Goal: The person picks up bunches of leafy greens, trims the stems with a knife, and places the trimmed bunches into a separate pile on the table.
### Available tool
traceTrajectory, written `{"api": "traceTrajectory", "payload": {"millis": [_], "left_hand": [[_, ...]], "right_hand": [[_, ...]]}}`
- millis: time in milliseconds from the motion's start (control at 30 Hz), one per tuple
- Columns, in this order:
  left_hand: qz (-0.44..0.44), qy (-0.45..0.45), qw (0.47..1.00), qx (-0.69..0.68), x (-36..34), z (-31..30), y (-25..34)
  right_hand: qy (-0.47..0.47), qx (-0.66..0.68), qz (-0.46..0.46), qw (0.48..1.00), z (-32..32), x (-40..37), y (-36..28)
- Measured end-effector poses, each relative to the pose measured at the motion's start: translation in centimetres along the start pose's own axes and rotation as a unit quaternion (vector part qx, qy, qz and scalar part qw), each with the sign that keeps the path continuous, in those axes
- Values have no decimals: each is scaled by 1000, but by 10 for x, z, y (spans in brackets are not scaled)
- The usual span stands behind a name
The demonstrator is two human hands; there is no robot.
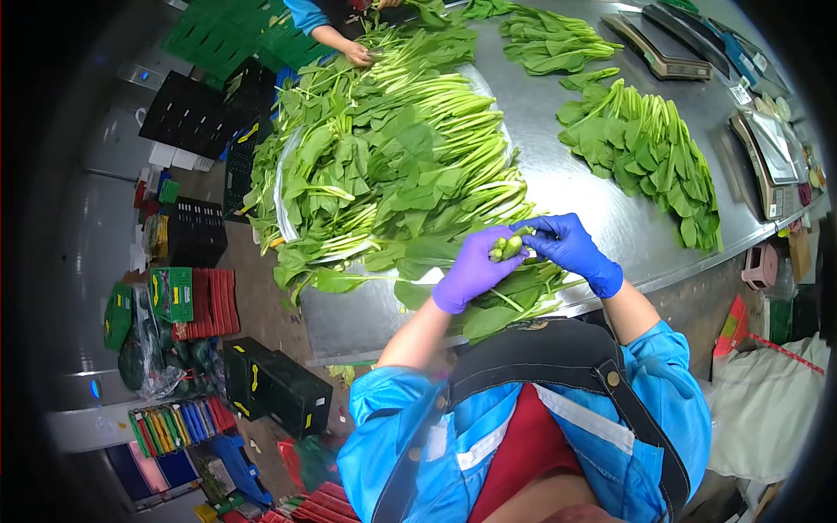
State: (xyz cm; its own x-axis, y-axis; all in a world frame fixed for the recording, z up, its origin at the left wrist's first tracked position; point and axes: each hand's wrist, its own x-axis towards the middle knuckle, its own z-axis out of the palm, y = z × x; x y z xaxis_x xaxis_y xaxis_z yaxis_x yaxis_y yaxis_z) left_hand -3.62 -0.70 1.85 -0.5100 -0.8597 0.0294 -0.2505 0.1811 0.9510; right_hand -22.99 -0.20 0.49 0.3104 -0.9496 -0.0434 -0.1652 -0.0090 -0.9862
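Observation:
My left hand (477,268), in a purple glove, is closed around a small bunch of leafy greens (506,247), with the cut stem ends pointing up. From the other side, my right hand (571,249), in a blue glove, has its fingers pinched at those stem ends. Leaves of the bunch seem to hang below my hands, partly covered by them. Just beyond lies a large heap of leafy greens (418,166) with long pale stems, spread on the metal table (532,96). Loose leaves and stems lie under and beside my wrists.
A row of greens (641,148) lies on the right, with another bunch (554,39) farther back. Weighing scales (667,52) line the right edge. A co-worker's hand (357,54) reaches into the heap's far end. Dark crates (279,388) stand on the floor at left.

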Motion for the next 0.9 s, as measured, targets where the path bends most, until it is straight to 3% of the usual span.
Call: {"api": "traceTrajectory", "payload": {"millis": [33,100,133,200,233,300,333,367,400,433,467,567,600,633,667,700,833,900], "left_hand": [[1,-2,1000,1,-2,-1,0],[37,111,979,166,-10,-7,1],[36,112,979,165,-13,-12,2],[-1,205,956,208,-18,-22,7],[-3,206,956,207,-18,-22,10],[145,227,894,357,-14,-21,15],[163,201,922,287,-12,-13,13],[162,201,923,286,-9,-5,14],[77,133,981,118,-6,2,18],[-11,60,997,-54,-4,6,19],[-75,64,989,-110,-1,6,18],[-125,134,974,-131,-6,-22,20],[-120,151,971,-140,-10,-35,21],[-115,169,967,-150,-16,-47,22],[-110,168,966,-162,-21,-58,29],[-111,168,966,-162,-25,-61,30],[-99,211,969,-86,-29,-57,15],[-132,109,984,58,-25,-40,8]], "right_hand": [[2,0,0,1000,-1,1,5],[100,-94,-6,991,-4,2,18],[121,-119,22,985,-14,2,23],[169,-78,28,982,-26,2,30],[172,-68,40,982,-30,1,33],[129,-3,44,991,-24,-3,1],[88,62,46,993,-17,-3,-12],[46,38,40,997,-9,-2,-13],[33,26,19,999,-3,0,-6],[19,13,-2,1000,2,2,-1],[-3,63,51,997,1,2,-11],[35,66,56,996,-14,9,13],[80,-124,24,989,-20,17,60],[82,-123,25,989,-22,12,95],[56,-304,37,950,-24,6,123],[28,-475,47,878,-25,1,140],[34,-414,39,909,-29,-3,149],[32,-262,50,963,-36,-4,86]]}}
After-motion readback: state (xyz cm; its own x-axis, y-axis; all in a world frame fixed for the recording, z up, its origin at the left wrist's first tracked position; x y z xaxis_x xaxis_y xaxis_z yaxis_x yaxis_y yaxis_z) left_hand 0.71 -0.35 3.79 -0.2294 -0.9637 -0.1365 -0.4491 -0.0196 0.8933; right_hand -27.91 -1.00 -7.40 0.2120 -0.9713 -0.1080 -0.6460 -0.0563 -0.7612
